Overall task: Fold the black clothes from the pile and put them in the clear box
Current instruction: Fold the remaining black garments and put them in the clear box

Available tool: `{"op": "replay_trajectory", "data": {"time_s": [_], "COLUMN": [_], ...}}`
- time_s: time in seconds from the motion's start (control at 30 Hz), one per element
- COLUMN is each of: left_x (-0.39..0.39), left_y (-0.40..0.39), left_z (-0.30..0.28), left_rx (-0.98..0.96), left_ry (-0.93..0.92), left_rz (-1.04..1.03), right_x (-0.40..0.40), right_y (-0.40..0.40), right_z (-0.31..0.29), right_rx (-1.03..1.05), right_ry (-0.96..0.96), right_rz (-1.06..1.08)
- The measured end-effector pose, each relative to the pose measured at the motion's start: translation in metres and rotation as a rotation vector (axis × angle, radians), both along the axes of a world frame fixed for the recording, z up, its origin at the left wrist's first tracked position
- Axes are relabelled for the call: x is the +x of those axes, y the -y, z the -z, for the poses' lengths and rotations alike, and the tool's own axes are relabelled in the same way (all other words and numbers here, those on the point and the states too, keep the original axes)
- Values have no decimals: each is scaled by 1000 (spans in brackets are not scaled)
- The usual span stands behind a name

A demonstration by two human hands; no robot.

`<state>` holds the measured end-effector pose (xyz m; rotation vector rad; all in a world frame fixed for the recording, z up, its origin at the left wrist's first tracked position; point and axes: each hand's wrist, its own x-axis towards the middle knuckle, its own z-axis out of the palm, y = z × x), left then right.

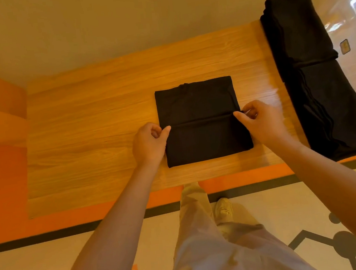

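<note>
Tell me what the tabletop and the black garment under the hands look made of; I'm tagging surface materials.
Tabletop: wood or wood-look laminate, going by the long grain streaks; a soft sheen suggests a smooth, sealed finish. Black garment: soft matte knit fabric, likely cotton-type jersey; it lies flat, creases sharply at the fold and reflects no light. Exact fibre can't be told.

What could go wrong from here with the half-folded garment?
1. Both hands, left hand and right hand, pinch only the side edges of the black garment, so its middle may sag and the fold skew.
2. The black pile sits close on the right, so the right forearm could brush it.
</note>
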<state>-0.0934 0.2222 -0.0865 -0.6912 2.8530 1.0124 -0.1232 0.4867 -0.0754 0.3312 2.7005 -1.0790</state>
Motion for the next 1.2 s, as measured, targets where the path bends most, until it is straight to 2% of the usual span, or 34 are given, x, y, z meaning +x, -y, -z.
{"op": "replay_trajectory", "data": {"time_s": [0.1,0.17,0.23,0.3,0.43,0.63,0.77,0.9,1.0,1.13,1.2], "left_x": [11,21,31,37,46,52,45,-3,-55,-109,-126], "left_y": [-8,-27,-47,-53,-33,-19,-5,22,33,32,29], "left_z": [-1,-3,4,18,31,29,23,5,-10,-22,-27], "left_rx": [-266,-345,-347,-360,-427,-451,-444,-418,-430,-486,-432], "left_ry": [-160,-253,-219,-125,52,153,138,59,100,106,159], "left_rz": [68,273,554,682,618,595,649,642,636,716,728], "right_x": [6,14,26,37,41,38,30,-13,-63,-113,-125], "right_y": [6,21,39,51,33,5,3,11,23,40,49], "right_z": [-2,-1,8,23,35,31,24,9,1,-11,-18], "right_rx": [202,249,269,369,507,571,568,506,520,576,623], "right_ry": [-260,-408,-395,-293,-180,-80,-59,-104,-149,-39,29], "right_rz": [-97,-250,-429,-564,-580,-557,-584,-582,-612,-666,-672]}}
